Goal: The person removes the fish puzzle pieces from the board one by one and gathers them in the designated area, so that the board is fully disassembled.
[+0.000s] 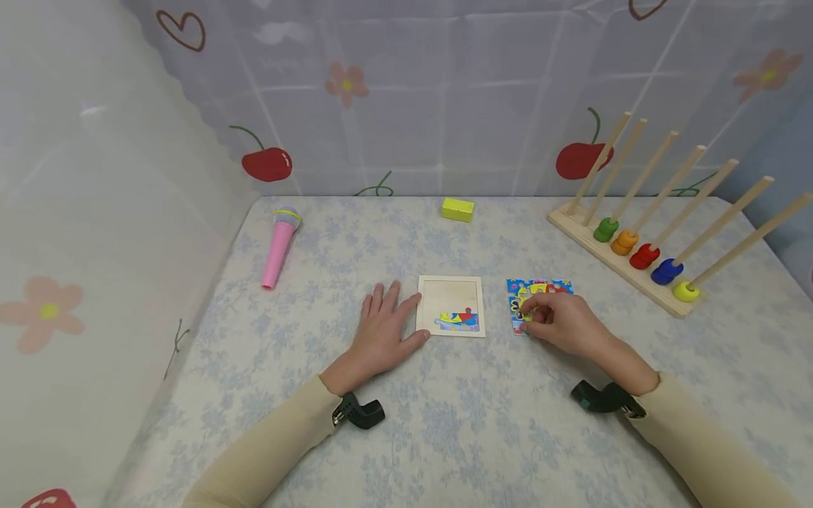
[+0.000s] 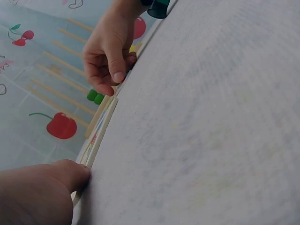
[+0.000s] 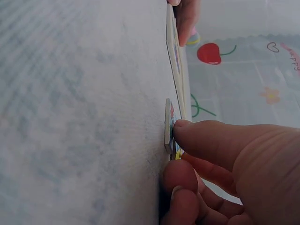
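A square pale wooden puzzle tray [image 1: 449, 276] lies in the middle of the table, with joined colourful pieces [image 1: 459, 322] in its lower right part. My left hand [image 1: 383, 337] rests flat beside it, fingers spread, the thumb and index fingertip touching the tray's left edge. To the right, several bright puzzle pieces [image 1: 516, 288] lie close together, partly covered by my right hand [image 1: 565, 323]. Its thumb and curled fingers pinch a puzzle piece [image 3: 168, 110] low against the table. In the right wrist view the fingers hide much of that piece.
A pink toy microphone [image 1: 278, 250] lies at the back left. Near the back edge sits a yellow-green block [image 1: 457, 209]. On the right stands a wooden peg rack [image 1: 625, 264] with tall rods and coloured beads. A printed curtain [image 1: 406, 127] hangs behind the table.
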Action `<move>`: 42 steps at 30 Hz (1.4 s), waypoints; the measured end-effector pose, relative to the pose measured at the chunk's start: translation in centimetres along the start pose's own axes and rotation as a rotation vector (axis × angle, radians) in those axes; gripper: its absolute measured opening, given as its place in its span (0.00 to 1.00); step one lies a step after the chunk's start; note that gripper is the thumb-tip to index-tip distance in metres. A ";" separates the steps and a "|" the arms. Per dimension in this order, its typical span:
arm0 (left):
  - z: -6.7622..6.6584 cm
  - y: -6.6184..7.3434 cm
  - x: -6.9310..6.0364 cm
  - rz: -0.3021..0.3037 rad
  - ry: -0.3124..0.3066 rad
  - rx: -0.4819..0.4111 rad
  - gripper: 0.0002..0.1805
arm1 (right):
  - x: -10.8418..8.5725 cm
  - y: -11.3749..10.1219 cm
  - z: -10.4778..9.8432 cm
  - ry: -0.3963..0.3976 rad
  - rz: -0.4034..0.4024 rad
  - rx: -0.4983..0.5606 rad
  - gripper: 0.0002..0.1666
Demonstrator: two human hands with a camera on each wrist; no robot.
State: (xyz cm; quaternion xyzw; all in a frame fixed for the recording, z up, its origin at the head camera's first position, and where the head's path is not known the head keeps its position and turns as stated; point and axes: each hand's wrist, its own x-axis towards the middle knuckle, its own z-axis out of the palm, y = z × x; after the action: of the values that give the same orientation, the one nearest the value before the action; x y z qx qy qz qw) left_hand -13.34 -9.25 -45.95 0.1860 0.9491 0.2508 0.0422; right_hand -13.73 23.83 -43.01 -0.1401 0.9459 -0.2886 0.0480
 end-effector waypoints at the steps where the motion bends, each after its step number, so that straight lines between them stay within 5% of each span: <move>1: 0.0 0.0 0.0 -0.001 -0.001 0.001 0.35 | 0.0 0.0 0.0 -0.001 0.001 -0.002 0.10; 42: -0.1 0.1 0.0 0.001 0.001 0.004 0.35 | 0.0 -0.1 0.1 -0.011 -0.017 -0.007 0.09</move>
State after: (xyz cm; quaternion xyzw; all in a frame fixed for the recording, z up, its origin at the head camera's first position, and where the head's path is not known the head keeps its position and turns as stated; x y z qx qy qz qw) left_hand -13.30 -9.23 -45.83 0.1865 0.9495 0.2489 0.0410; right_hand -13.71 23.71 -43.09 -0.1501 0.9455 -0.2847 0.0504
